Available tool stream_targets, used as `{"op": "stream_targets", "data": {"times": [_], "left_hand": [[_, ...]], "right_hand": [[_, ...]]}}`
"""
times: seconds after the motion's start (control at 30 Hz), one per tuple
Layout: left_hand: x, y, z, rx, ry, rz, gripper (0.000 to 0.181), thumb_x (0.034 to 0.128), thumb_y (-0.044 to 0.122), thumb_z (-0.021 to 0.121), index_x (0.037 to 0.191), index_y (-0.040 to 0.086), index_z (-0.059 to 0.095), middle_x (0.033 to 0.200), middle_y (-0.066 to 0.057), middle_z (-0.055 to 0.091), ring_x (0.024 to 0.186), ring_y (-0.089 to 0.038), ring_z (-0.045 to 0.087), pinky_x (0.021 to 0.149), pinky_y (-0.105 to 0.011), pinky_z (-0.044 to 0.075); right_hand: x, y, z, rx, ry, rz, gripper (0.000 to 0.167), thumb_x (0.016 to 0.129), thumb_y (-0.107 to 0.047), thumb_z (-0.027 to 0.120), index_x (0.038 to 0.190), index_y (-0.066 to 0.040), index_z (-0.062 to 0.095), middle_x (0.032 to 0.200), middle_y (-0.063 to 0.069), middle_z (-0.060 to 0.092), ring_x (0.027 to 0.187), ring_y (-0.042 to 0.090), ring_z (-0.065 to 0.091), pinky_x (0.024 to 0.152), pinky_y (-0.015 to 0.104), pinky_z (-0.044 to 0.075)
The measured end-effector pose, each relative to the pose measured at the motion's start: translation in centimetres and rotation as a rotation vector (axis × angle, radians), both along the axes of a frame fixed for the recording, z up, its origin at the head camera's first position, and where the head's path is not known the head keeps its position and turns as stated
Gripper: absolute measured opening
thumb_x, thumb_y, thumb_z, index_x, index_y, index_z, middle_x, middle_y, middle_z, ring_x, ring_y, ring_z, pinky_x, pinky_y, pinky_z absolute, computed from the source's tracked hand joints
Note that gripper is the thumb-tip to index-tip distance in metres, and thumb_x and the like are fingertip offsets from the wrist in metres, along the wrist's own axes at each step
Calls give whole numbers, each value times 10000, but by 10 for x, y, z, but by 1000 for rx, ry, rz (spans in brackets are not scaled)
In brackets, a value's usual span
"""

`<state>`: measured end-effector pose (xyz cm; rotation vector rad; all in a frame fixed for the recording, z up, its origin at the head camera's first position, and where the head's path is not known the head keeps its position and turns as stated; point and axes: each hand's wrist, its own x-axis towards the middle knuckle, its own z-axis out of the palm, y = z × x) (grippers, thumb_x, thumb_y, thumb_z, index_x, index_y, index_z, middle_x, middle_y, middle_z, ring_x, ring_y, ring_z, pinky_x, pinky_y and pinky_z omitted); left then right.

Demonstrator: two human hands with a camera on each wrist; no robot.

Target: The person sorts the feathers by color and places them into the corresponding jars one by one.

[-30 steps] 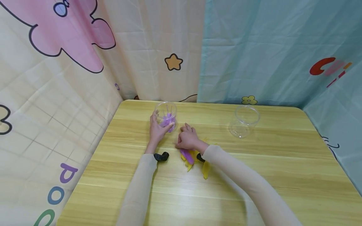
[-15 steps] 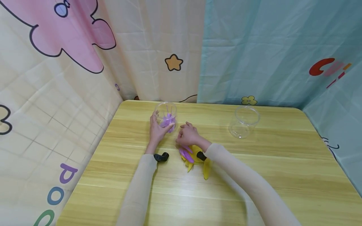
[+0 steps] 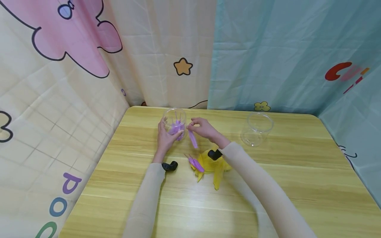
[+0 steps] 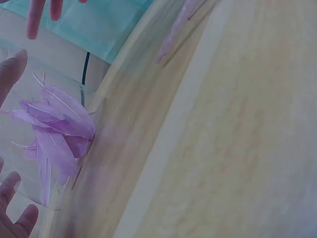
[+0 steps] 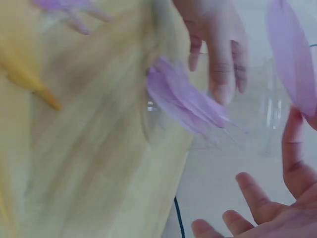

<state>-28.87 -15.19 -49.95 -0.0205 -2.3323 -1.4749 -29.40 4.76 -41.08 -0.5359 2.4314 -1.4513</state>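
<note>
In the head view my left hand [image 3: 166, 137] grips a clear cup [image 3: 175, 115] at the table's back left, thumb on the near side. Purple feathers [image 4: 62, 131] lie bunched inside it in the left wrist view. Just right of the cup, my right hand [image 3: 205, 128] pinches one purple feather [image 3: 192, 138] that hangs from finger and thumb; the right wrist view shows this feather [image 5: 292, 59] too. Below that hand, a pile of yellow feathers [image 3: 218, 173] rests on the table with a few purple feathers [image 3: 196, 164] at its left side.
A second clear cup [image 3: 256, 129], with nothing visible inside, stands at the back right of the wooden table [image 3: 297, 185]. Curtains [image 3: 190, 43] hang behind and beside the table.
My right hand has risen from the feather pile toward the cup, lifting a purple feather. My left hand and both cups have stayed put.
</note>
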Motion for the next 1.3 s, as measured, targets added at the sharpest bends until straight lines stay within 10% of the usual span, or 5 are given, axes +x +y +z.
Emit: {"op": "stream_targets", "data": {"times": [0.27, 0.37, 0.57, 0.8, 1.3], "left_hand": [[1, 0, -4, -18, -7, -1, 1030, 697, 409, 835, 1488, 168, 220, 1439, -77, 324, 1287, -308, 352, 1048, -458, 311], [2, 0, -4, -19, -8, -1, 1038, 696, 421, 831, 1491, 174, 212, 1441, -78, 320, 1287, -302, 351, 1047, -453, 313], [2, 2, -4, -6, -11, -6, 1035, 691, 425, 833, 1488, 166, 225, 1440, -83, 327, 1288, -313, 352, 1048, -467, 309], [4, 4, -5, -5, -27, -15, 1037, 696, 442, 825, 1489, 164, 218, 1436, -93, 325, 1287, -320, 350, 1053, -463, 300], [-1, -1, -1, -8, -18, -1, 1033, 701, 423, 826, 1489, 159, 212, 1435, -108, 319, 1292, -331, 342, 1041, -497, 308]], "right_hand": [[-15, -14, 21, -324, 5, -212, 181, 951, -254, 589, 914, -76, 582, 1414, 105, 442, 1346, 251, 312, 1075, 474, 252], [-19, -23, 25, -439, 79, -296, 179, 953, -247, 592, 972, -69, 582, 1404, 80, 457, 1252, 205, 420, 939, 352, 393], [-24, -41, 23, -650, 297, -407, 226, 957, -191, 587, 1018, 26, 579, 1352, 143, 492, 1309, 190, 353, 1060, 356, 247], [-26, -49, 6, -440, 519, -422, 182, 922, -194, 641, 958, -17, 663, 1327, 122, 508, 1279, 182, 379, 1071, 406, 220], [-14, -22, -8, 69, 377, -268, 194, 857, -252, 707, 858, -58, 702, 1340, 155, 505, 1275, 343, 355, 1039, 518, 261]]}}
